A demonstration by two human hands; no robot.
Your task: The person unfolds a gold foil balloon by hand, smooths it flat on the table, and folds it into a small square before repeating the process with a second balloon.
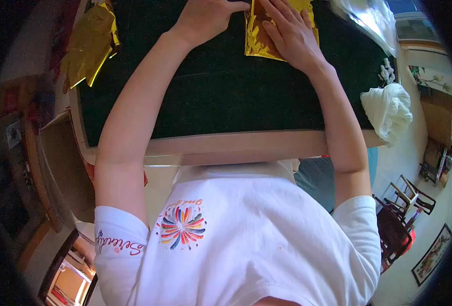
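My right hand [292, 38] lies palm down with its fingers spread on a gold foil sheet [256, 43]. It presses on the foil and does not grip it. My left hand [205, 20] is to the left of this sheet, with one digit stretched toward the foil's left edge. The top of the frame cuts off its other fingers, so its grip cannot be made out. Under both hands is a table with a dark green cloth [226, 97].
More gold foil [91, 48] hangs over the table's left edge. At the right edge are a bundle of white thread [389, 109], a small white knotted piece [387, 71] and clear plastic [371, 20]. A cardboard box [65, 158] stands left; wooden chairs [407, 199] are at the right.
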